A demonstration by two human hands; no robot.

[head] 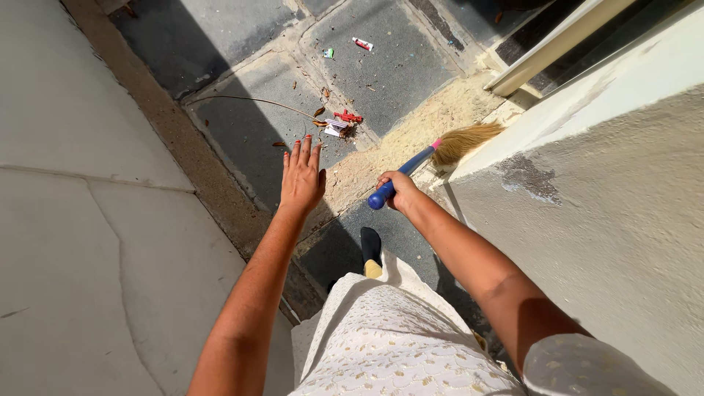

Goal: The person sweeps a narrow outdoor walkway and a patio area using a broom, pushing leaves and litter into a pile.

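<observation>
Sweeping in progress, I judge. My right hand [397, 189] is clenched round the blue handle of the broom [440, 150]; its straw head lies against the foot of the pale wall [587, 191], on the sandy strip. My left hand [301, 176] hangs released, fingers spread, holding nothing. Litter pile [339, 123], red scraps and dry leaves, sits on the grey paving [249, 132] ahead, apart from the bristles. Next stroke calls for drawing the head toward that pile, I reckon.
</observation>
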